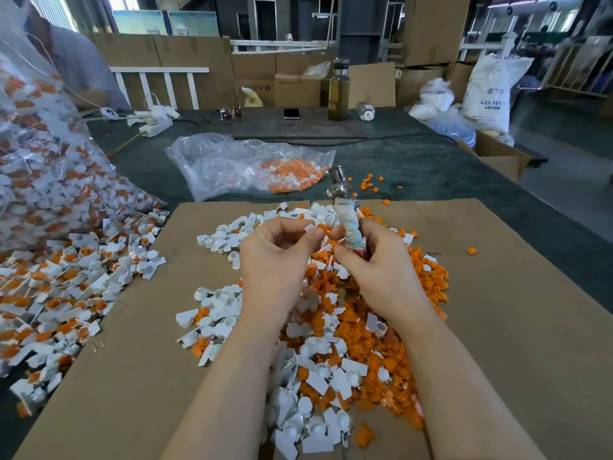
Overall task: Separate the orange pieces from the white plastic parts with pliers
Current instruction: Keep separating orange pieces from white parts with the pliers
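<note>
A small white plastic part (pixel 309 228) is pinched by the left hand (pixel 275 257), while the pliers (pixel 345 207) (handles wrapped in tape) are gripped upright by the right hand (pixel 374 270). Beneath both hands — on a cardboard sheet (pixel 497 327) laid over the desk (pixel 414 167) — white parts and orange pieces (pixel 381 353) are heaped together.

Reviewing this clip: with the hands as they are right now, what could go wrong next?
1. The left hand pinches a small white part at its fingertips, right beside the pliers held in the right hand; a slip could nip a finger.
2. Loose orange pieces already lie off the cardboard sheet on the dark table, so more may scatter.
3. Separated white and orange parts lie mixed in one pile, inviting re-sorting.
</note>
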Motion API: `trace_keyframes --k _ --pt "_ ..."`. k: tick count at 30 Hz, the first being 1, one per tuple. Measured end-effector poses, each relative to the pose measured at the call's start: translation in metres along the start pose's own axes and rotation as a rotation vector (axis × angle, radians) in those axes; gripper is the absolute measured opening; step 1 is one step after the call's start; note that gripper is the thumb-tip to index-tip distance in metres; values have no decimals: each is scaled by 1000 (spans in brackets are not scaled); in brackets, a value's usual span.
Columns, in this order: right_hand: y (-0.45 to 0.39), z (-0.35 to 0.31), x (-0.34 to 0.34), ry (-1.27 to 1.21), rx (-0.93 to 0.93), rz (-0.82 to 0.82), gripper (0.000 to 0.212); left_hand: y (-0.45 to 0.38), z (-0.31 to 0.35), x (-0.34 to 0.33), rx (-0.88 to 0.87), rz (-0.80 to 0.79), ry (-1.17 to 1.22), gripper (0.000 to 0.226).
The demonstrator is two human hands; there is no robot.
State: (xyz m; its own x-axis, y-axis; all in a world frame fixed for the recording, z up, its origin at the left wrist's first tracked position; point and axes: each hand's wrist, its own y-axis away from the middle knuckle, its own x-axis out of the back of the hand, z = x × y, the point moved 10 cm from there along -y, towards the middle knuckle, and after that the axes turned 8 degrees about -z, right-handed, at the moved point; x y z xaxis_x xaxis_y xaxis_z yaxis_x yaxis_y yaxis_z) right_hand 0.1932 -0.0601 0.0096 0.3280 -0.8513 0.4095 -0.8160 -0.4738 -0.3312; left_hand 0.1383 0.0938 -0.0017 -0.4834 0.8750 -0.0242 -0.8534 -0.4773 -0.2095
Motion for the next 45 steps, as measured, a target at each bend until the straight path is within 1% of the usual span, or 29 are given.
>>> trace_keyframes --k 3,6,10,13,16,22,26,37,45 --pt "0 2 1 62 -26 -53 10 -1 -2 3 16 0 100 12" --pt "1 2 2 121 -39 -71 10 -2 -3 5 15 -3 183 14" --pt "1 -1 2 152 -23 -71 10 -4 -3 8 1 -4 204 15" --pt "1 1 -1 180 -29 -110 10 -5 -3 10 1 -3 219 15" --pt "0 0 -4 222 -11 -106 11 -5 -3 11 2 -6 194 15" --pt "0 -6 1 91 39 44 11 -2 -2 2 20 -32 -23 16" --pt "0 -5 3 110 41 85 11 -2 -2 -4 27 -62 -81 16" --pt "0 -8 3 122 76 84 11 -1 -3 -4 41 -67 -106 16" --pt "0 -9 2 218 86 84 12 -1 -3 -4 31 -70 -105 20"
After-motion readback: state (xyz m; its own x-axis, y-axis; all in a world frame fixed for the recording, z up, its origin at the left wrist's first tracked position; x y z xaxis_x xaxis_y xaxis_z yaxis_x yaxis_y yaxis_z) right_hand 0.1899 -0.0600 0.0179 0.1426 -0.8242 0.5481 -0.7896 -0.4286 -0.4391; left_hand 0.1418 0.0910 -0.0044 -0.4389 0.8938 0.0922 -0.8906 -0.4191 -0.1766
